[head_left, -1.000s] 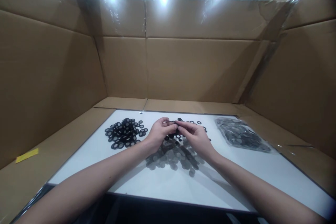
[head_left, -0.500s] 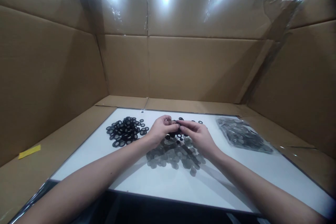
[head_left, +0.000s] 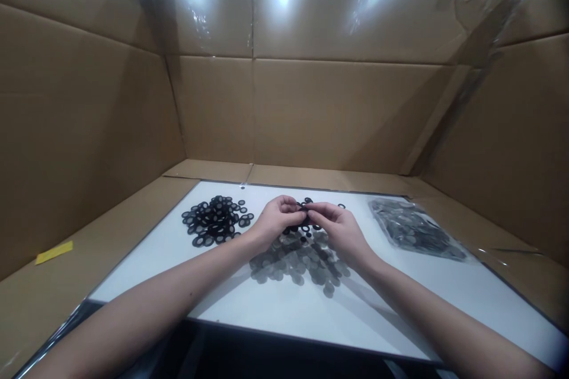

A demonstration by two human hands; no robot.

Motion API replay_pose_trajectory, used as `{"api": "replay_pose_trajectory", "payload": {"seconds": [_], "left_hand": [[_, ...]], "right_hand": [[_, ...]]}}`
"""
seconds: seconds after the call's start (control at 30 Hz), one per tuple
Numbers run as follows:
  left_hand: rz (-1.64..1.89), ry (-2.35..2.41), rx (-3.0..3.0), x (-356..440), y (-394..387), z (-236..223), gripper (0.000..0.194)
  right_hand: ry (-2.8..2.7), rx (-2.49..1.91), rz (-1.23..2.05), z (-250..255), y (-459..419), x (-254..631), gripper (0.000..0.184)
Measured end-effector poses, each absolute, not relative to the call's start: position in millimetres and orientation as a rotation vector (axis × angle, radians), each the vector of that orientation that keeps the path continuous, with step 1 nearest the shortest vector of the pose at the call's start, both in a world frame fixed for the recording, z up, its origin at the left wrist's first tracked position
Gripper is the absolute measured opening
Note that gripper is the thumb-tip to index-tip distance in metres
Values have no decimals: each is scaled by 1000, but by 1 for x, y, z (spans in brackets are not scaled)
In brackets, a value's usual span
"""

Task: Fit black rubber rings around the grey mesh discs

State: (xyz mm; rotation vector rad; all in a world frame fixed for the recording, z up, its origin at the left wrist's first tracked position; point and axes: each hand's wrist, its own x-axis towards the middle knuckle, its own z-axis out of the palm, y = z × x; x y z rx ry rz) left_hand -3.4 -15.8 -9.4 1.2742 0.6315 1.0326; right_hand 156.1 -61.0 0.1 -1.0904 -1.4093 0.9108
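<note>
My left hand (head_left: 276, 220) and my right hand (head_left: 335, 226) meet above the middle of the table, fingertips pinched together on a small black ring (head_left: 304, 209). The fingers partly cover it, so whether a disc sits in it cannot be seen. Beneath and behind the hands lie loose black rings (head_left: 306, 229). Just nearer to me spreads a heap of thin greyish translucent discs (head_left: 311, 263). Left of my left hand is a pile of black rings with grey centres (head_left: 216, 219).
A clear plastic bag (head_left: 413, 231) full of grey discs lies on the right of the white table (head_left: 262, 314). Cardboard walls (head_left: 329, 112) enclose the back and both sides. A yellow strip (head_left: 54, 252) is on the cardboard at the left.
The view has shifted slightly. My fingertips have moved a little against each other around the small black ring; both hands stay in the same place over the table.
</note>
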Motion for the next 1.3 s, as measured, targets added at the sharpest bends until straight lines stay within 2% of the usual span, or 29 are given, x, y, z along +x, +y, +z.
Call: {"api": "replay_pose_trajectory", "payload": {"seconds": [0.3,0.83,1.3], "left_hand": [[1063,620,1196,1,-13,-10,35],[1024,624,1180,0,-8,-15,41],[1077,594,1106,3,-12,-16,37]], "right_hand": [[-1485,-1052,866,0,-61,156,27],[-1454,-1086,883,1,-62,156,29],[-1549,-1108,800,0,-62,153,30]]}}
